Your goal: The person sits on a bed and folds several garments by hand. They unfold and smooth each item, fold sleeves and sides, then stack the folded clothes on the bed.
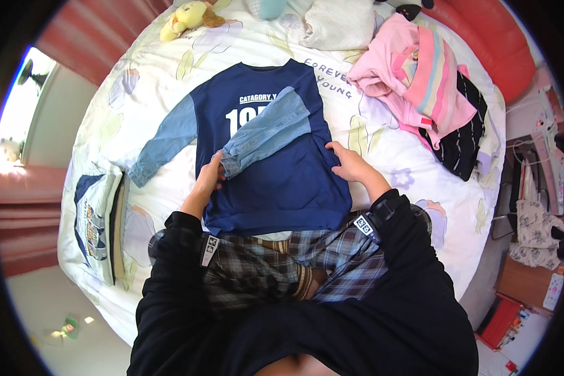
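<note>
A navy sweatshirt (276, 188) with light blue denim sleeves and white print lies front up on the bed before me. Its right-hand denim sleeve (266, 133) is folded across the chest, while the other sleeve (167, 139) stretches out to the left. My left hand (210, 180) is closed at the cuff of the folded sleeve, near the shirt's left edge. At the opposite side edge, my right hand (352, 165) pinches the navy cloth between thumb and fingers. Parts of both hands' fingers are hidden.
The bed (160, 75) has a white floral sheet. At left lies a stack of folded clothes (97, 219). Pink and striped clothes (413, 81) are heaped at far right, over a black garment (464, 138). A yellow plush toy (185, 20) and a white cloth (339, 25) lie at the far side.
</note>
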Motion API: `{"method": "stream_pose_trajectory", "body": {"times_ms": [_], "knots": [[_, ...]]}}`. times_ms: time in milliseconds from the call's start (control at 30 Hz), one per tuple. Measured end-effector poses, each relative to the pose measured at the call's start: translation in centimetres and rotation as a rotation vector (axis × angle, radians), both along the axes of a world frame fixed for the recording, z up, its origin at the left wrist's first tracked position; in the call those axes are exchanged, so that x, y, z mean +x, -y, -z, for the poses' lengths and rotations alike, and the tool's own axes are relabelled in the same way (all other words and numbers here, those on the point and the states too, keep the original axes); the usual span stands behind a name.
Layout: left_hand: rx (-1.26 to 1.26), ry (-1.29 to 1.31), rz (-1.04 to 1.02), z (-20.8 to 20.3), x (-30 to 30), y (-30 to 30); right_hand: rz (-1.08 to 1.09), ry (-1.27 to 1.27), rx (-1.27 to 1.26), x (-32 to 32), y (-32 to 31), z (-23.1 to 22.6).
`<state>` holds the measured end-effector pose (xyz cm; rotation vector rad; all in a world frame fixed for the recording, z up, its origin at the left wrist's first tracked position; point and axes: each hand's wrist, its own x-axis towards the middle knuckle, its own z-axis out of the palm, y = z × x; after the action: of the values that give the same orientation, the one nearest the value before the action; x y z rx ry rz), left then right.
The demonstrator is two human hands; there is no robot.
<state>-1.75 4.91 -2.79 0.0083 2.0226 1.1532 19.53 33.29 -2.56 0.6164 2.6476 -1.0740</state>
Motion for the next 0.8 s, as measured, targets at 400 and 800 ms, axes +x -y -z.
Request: {"method": "stream_pose_trajectory", "body": {"times_ms": [400,800], "knots": [[0.236,-0.034,-0.062,-2.3,0.7,0.3,0.041,0.332,0.060,0.7,-3.1,0.4],[-0.514,-0.912,0.560,-4.6,-0.2,-4.2,0.219,-0.201,-0.045,0.6,-2.0,-2.4]]}}
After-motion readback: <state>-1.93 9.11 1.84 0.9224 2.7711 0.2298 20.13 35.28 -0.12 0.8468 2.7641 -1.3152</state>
